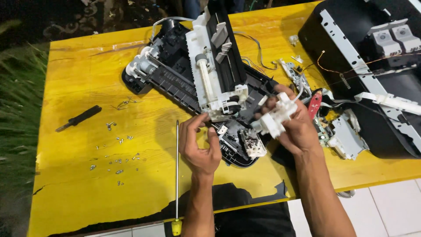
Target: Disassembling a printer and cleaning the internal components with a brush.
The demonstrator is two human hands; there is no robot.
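Observation:
A half-dismantled printer base [175, 66] of black and white plastic lies across the middle of a yellow table [79, 87]. My right hand [298, 127] grips a small white plastic assembly [276, 116] lifted just off the base's near end. My left hand [199, 145] rests its fingertips on the base's near edge, by a white roller frame [210, 83] standing up from it. A small white tray of metal bits [252, 145] sits between my hands.
A long screwdriver with a yellow handle [176, 175] lies left of my left hand. Several loose screws [116, 153] and a short black tool [79, 117] lie farther left. A black printer cover [368, 66], circuit boards [340, 136] and wires fill the right side.

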